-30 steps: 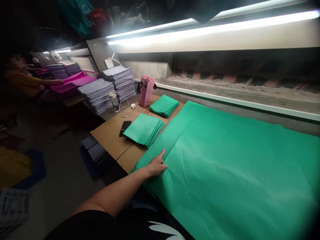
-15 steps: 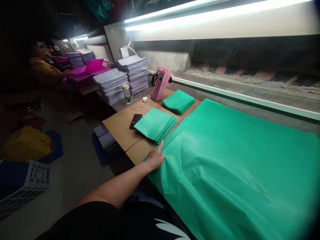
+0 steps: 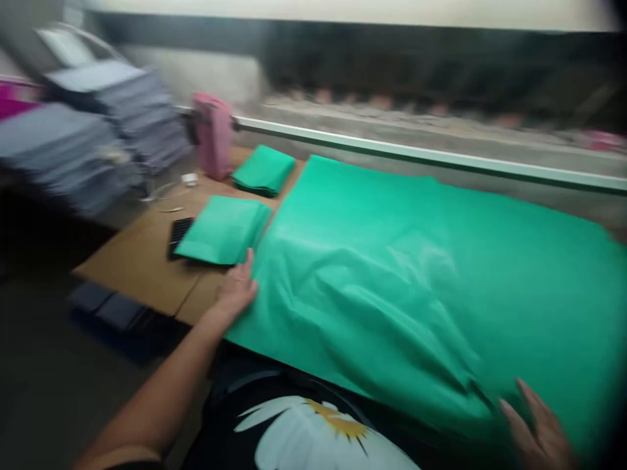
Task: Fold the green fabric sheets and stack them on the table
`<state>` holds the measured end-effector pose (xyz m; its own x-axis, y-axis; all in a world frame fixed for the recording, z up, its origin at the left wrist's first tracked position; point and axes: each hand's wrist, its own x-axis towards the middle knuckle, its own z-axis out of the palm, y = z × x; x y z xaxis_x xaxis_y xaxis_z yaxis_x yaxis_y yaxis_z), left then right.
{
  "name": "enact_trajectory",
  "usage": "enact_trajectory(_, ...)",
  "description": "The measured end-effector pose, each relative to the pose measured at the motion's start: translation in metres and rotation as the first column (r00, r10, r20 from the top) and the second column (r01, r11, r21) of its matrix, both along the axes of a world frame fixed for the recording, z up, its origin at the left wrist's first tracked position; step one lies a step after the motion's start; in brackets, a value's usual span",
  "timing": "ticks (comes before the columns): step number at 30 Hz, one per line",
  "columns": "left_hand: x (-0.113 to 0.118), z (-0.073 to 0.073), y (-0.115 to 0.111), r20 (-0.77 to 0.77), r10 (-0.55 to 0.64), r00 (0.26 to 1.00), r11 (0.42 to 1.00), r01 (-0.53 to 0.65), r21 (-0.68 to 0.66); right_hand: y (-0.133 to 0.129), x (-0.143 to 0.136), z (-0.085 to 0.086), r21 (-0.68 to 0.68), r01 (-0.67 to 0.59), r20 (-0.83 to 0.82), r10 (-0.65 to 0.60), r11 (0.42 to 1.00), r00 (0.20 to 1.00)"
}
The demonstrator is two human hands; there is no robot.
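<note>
A large green sheet [image 3: 392, 261] covers the table, wrinkled along its front half. My left hand [image 3: 239, 286] rests at the sheet's left edge with fingers apart, beside a stack of folded green pieces [image 3: 223, 228]. At the lower right, my right hand [image 3: 537, 424] lies over the sheet's front part, thumb and fingers spread, slightly blurred. A second green stack [image 3: 264, 170] sits farther back. Neither hand grips anything.
Brown cardboard [image 3: 142, 261] lies under the green stacks. A dark phone [image 3: 180, 234], a white charger [image 3: 189, 179] and a pink bag [image 3: 214, 134] are around them. Tall stacks of grey sheets [image 3: 142, 111] rise at the left.
The view has swung to the right, and my right hand has come into sight at the lower right. My left hand still touches the sheet's left edge.
</note>
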<state>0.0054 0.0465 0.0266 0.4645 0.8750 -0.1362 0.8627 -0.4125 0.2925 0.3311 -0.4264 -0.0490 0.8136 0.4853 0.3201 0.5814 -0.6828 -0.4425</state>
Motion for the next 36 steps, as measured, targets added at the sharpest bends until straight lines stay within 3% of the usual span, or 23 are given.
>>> enact_trajectory(2, 0.027, 0.006, 0.009, -0.04, -0.125, 0.991, 0.971, 0.13, 0.199, -0.044, -0.03, 0.005, -0.079, 0.044, 0.016, -0.043, 0.996, 0.999)
enact_trajectory(4, 0.07, 0.009, 0.008, -0.059, -0.344, 0.937, 0.899, 0.346, 0.269, -0.059, -0.056, 0.01, -0.127, 0.051, 0.051, -0.045, 0.991, 0.998)
enact_trajectory(6, 0.119, 0.009, -0.006, -0.074, -0.578, 0.813, 0.779, 0.576, 0.249, -0.052, -0.074, 0.012, -0.118, 0.065, 0.1, -0.053, 0.991, 0.994)
enact_trajectory(9, 0.185, -0.002, -0.032, -0.1, -0.756, 0.647, 0.626, 0.759, 0.182, -0.03, -0.087, 0.014, -0.05, 0.098, 0.166, -0.088, 0.994, 0.982)
enact_trajectory(11, 0.215, -0.013, -0.042, -0.118, -0.786, 0.607, 0.598, 0.795, 0.104, -0.019, -0.089, 0.014, -0.004, 0.127, 0.199, -0.124, 0.992, 0.972)
enact_trajectory(13, 0.232, -0.023, -0.046, -0.134, -0.776, 0.616, 0.614, 0.787, 0.062, -0.014, -0.089, 0.016, 0.046, 0.149, 0.213, -0.155, 0.988, 0.965)
enact_trajectory(16, 0.238, -0.033, -0.047, -0.136, -0.755, 0.642, 0.636, 0.767, 0.088, -0.014, -0.089, 0.023, 0.13, 0.218, 0.143, -0.236, 0.967, 0.961)
enact_trajectory(20, 0.236, -0.035, -0.047, -0.139, -0.757, 0.638, 0.631, 0.77, 0.098, -0.016, -0.089, 0.035, 0.264, 0.406, -0.149, -0.379, 0.875, 0.913)
enact_trajectory(23, 0.237, -0.034, -0.048, -0.143, -0.749, 0.647, 0.639, 0.763, 0.097, -0.009, -0.09, 0.036, 0.384, 0.413, -0.406, -0.251, 0.826, 0.879)
enact_trajectory(25, 0.238, -0.033, -0.049, -0.153, -0.744, 0.65, 0.643, 0.76, 0.099, 0.0, -0.092, 0.034, 0.427, 0.408, -0.483, -0.178, 0.807, 0.857)
enact_trajectory(27, 0.238, -0.033, -0.05, -0.163, -0.743, 0.649, 0.642, 0.76, 0.1, 0.009, -0.093, 0.032, 0.434, 0.448, -0.47, -0.228, 0.781, 0.853)
enact_trajectory(29, 0.238, -0.033, -0.05, -0.165, -0.745, 0.646, 0.639, 0.762, 0.101, 0.013, -0.093, 0.031, 0.376, 0.526, -0.407, -0.374, 0.763, 0.834)
enact_trajectory(32, 0.238, -0.033, -0.049, -0.164, -0.747, 0.644, 0.637, 0.764, 0.098, 0.008, -0.091, 0.032, 0.169, 0.568, -0.218, -0.531, 0.806, 0.819)
enact_trajectory(36, 0.238, -0.035, -0.048, -0.145, -0.753, 0.642, 0.638, 0.766, 0.081, -0.014, -0.091, 0.025, -0.054, 0.49, 0.102, -0.483, 0.87, 0.869)
